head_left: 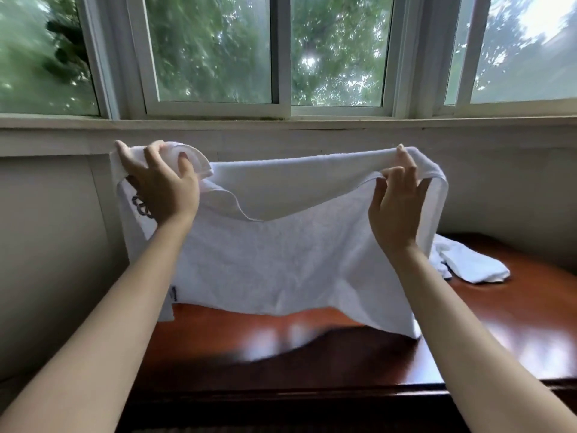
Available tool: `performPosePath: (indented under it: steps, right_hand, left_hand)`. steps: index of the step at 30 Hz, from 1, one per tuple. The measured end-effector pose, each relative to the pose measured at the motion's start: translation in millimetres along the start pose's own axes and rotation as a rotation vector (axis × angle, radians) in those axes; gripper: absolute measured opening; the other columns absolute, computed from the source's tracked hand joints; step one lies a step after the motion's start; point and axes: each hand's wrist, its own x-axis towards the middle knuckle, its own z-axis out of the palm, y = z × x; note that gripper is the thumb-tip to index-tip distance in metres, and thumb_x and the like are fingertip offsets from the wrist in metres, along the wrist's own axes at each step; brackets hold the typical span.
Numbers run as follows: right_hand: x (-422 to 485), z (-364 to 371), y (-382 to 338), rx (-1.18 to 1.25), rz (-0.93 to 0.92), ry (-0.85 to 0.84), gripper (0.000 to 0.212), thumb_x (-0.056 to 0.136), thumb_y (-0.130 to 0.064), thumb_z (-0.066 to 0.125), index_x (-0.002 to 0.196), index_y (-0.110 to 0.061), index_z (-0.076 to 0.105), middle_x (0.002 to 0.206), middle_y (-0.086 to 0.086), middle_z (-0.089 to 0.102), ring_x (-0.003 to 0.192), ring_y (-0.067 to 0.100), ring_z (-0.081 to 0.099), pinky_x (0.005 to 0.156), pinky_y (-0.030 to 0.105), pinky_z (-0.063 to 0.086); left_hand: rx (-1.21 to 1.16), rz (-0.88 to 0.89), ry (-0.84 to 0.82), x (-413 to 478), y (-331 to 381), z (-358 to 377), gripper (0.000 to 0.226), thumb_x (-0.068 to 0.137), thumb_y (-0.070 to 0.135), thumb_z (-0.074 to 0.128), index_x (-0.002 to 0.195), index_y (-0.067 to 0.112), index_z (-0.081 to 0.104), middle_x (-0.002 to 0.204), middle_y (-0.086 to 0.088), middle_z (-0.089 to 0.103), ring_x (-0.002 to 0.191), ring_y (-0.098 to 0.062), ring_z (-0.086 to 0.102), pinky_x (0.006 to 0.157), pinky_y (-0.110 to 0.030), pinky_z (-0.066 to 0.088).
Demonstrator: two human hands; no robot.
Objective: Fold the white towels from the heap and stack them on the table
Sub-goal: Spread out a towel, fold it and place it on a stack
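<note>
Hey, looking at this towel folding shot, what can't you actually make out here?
- Head view: the heap of towels is mostly hidden behind the held towel.
- Dark embroidery on the towel is partly covered by the left hand.
- Small tag is too small to read.
- Table: front edge blurred.

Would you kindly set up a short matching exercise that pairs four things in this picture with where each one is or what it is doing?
Things
1. left hand
2. right hand
3. held towel
4. other towels

Places or states
A. lying on the table, at the right
B. hanging in the air over the table
C. holding the towel corner near the dark logo
D. holding the towel corner away from the logo

Pairs: 1-C, 2-D, 3-B, 4-A
</note>
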Motion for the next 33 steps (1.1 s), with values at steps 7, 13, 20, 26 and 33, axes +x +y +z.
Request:
performPosePath:
  steps: [7,13,20,26,33]
  right_hand:
    - [30,23,15,-0.030,-0.112,-0.008,0.013,0.092,-0.007,0.046,0.093,0.001,0.056,0.145,0.029,0.036,0.127,0.042,0.046,0.102,0.059,0.030]
    - [-25,109,49,-0.167,0.039,-1.112,0.082,0.091,-0.023,0.058,0.152,-0.023,0.003,0.150,0.022,-0.032,0.133,0.040,0.036,0.105,0.040,0.033]
    - [-211,130,38,-0.213,0.321,-1.571,0.062,0.100,-0.044,0.033,0.152,-0.022,0.006,0.159,0.012,-0.006,0.144,0.032,0.016,0.114,0.052,0.017]
    - [-239,125,53,-0.214,0.156,-1.445,0.059,0.097,-0.055,0.021,0.148,-0.025,0.022,0.159,0.005,0.010,0.146,0.023,0.010,0.115,0.050,0.007]
    - [-230,113,62,-0.083,-0.034,-1.521,0.057,0.098,-0.056,0.022,0.150,-0.032,0.019,0.160,-0.003,0.007,0.148,0.019,0.003,0.118,0.044,-0.002]
  left_hand:
    - [0.063,0.026,0.167,9,-10,1,0.047,0.096,0.033,0.034,0.125,0.001,0.051,0.155,-0.027,0.012,0.143,-0.035,0.022,0.108,-0.030,0.021]
    - [0.207,-0.256,-0.413,-23,-84,60,0.057,0.099,0.041,0.040,0.147,0.010,0.032,0.156,-0.026,-0.004,0.139,-0.042,0.024,0.111,-0.041,0.022]
    - [0.535,-0.230,-1.089,-178,-192,53,0.054,0.102,0.035,0.034,0.151,0.022,0.018,0.159,-0.013,-0.007,0.146,-0.036,-0.004,0.116,-0.046,0.017]
    - [0.759,-0.133,-1.149,-199,-213,47,0.059,0.098,0.055,0.025,0.151,0.031,0.018,0.160,-0.007,0.009,0.148,-0.021,0.005,0.116,-0.041,0.008]
    - [1.045,0.007,-1.028,-179,-193,42,0.033,0.096,0.029,0.035,0.122,0.022,0.054,0.129,-0.003,0.050,0.123,-0.024,0.042,0.096,-0.033,0.036]
